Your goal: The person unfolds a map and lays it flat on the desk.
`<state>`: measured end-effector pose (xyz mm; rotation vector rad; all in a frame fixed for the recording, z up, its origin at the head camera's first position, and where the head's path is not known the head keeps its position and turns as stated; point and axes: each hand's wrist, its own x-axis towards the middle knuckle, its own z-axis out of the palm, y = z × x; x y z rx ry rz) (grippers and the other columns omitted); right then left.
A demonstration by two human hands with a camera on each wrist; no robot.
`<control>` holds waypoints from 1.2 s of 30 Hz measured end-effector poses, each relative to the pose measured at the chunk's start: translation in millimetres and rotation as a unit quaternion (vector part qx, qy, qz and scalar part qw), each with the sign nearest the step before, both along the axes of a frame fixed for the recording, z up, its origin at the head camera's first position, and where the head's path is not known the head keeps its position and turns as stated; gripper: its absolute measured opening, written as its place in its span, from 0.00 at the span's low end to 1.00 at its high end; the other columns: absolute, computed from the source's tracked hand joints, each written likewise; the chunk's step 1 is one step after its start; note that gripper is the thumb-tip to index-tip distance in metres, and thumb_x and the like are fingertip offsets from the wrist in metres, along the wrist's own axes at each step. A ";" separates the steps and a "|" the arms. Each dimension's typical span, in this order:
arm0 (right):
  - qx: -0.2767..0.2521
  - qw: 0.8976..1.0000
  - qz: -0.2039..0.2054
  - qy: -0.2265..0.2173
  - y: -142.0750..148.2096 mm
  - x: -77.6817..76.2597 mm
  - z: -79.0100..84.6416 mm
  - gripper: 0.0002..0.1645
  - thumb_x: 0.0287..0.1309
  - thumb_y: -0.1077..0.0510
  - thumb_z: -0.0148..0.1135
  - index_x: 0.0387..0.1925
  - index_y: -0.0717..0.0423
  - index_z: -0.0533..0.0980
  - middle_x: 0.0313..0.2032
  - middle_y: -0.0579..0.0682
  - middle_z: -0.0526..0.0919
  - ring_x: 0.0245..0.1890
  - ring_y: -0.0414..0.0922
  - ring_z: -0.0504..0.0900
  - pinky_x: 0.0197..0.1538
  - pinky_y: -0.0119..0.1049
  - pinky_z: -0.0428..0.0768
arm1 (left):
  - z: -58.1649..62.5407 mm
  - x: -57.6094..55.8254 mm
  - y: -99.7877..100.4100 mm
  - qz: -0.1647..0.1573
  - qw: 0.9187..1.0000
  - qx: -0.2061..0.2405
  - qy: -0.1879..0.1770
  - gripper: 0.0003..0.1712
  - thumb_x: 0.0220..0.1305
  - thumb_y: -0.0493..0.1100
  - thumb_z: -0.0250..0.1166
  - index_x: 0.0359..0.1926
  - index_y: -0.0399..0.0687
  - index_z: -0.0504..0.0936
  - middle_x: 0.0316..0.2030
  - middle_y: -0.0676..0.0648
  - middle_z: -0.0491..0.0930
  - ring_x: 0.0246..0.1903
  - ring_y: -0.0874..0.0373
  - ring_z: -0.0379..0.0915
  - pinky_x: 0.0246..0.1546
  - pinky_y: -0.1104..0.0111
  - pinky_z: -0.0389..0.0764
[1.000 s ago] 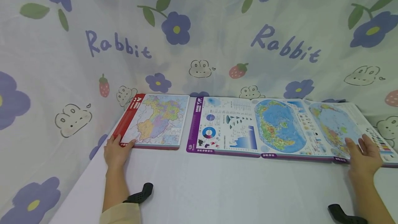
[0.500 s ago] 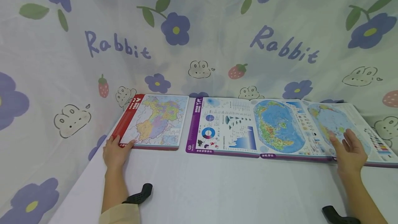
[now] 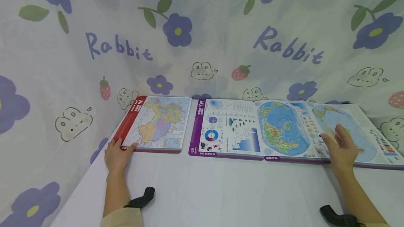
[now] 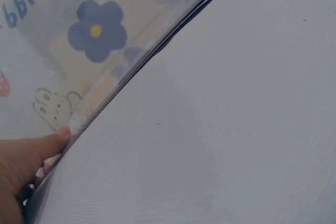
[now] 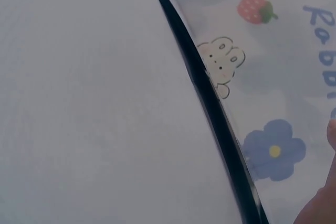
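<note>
In the head view, a map (image 3: 164, 122) with a red left border lies flat on the left side of the table. My left hand (image 3: 117, 155) rests on its near left corner, thumb along the near edge. The left wrist view shows that thumb (image 4: 47, 145) against a thin edge; the other fingers are mostly hidden. To the right lies a long purple-edged world map (image 3: 284, 127) in several panels, spread flat. Over its right part, my right hand (image 3: 343, 150) is held with fingers extended, holding nothing. Only a bit of the right hand appears in the right wrist view.
The white table (image 3: 236, 188) extends in front of both maps. Behind them hangs a pale curtain (image 3: 217, 34) printed with flowers and rabbits. A narrow gap separates the two maps. Black wrist mounts (image 3: 143, 198) protrude inward from the forearms.
My right hand has moved left across the purple-edged map, from its right end toward the seam with the middle panel. My left hand and both maps have stayed in place.
</note>
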<state>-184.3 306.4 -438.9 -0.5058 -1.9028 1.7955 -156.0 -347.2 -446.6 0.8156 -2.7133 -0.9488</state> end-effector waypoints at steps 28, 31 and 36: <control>0.093 0.993 0.058 0.034 -38.6 -20.6 -9.3 0.35 0.59 0.62 0.62 0.67 0.52 0.63 0.68 0.47 0.65 0.66 0.39 0.64 0.65 0.22 0.62 | -0.1 1.9 1.1 0.004 1.000 0.009 -0.007 0.49 0.60 0.52 0.61 0.72 0.38 0.45 0.71 0.30 0.39 0.69 0.27 0.28 0.61 0.31 0.42; 0.098 0.992 0.063 0.040 -42.7 -22.7 -9.4 0.35 0.59 0.62 0.62 0.67 0.52 0.63 0.68 0.48 0.65 0.66 0.39 0.64 0.65 0.22 0.62 | -0.6 1.5 0.3 0.001 1.000 0.004 -0.003 0.49 0.60 0.52 0.61 0.72 0.37 0.45 0.71 0.29 0.39 0.68 0.27 0.29 0.62 0.31 0.41; 0.085 0.992 0.081 0.051 -49.9 -24.0 -9.2 0.34 0.59 0.63 0.62 0.67 0.55 0.64 0.68 0.49 0.64 0.66 0.39 0.64 0.65 0.24 0.63 | -1.4 0.0 -1.1 -0.003 1.000 -0.002 0.000 0.49 0.60 0.53 0.62 0.72 0.37 0.46 0.71 0.29 0.40 0.68 0.26 0.29 0.63 0.32 0.40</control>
